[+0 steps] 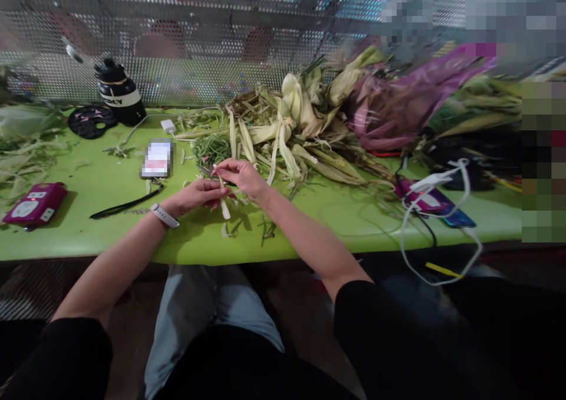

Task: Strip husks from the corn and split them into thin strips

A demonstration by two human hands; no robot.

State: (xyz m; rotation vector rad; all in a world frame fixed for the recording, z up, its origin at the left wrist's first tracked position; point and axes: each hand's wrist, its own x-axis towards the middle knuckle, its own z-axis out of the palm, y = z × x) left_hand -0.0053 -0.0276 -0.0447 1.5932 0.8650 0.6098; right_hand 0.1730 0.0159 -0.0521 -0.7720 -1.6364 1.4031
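Close together over the green tabletop (pixel 194 241), both my hands work at a pale strip of corn husk (pixel 225 207). My left hand (pixel 201 193), with a white band on its wrist, pinches the strip partway along. Above it, my right hand (pixel 239 174) holds the upper end between thumb and fingers. The strip's lower end hangs down below my fingertips. Just behind the hands sits a bundle of thin green strips (pixel 212 149). A big heap of dried corn husks (pixel 292 128) spreads to the right of that.
A phone (pixel 157 158) and a black strap (pixel 126 205) lie to the left. Farther left are a magenta box (pixel 36 204) and a black bottle (pixel 119 93). A purple bag (pixel 389 105) and a looped white cable (pixel 469 187) are on the right. Perforated metal (pixel 198 46) backs the table.
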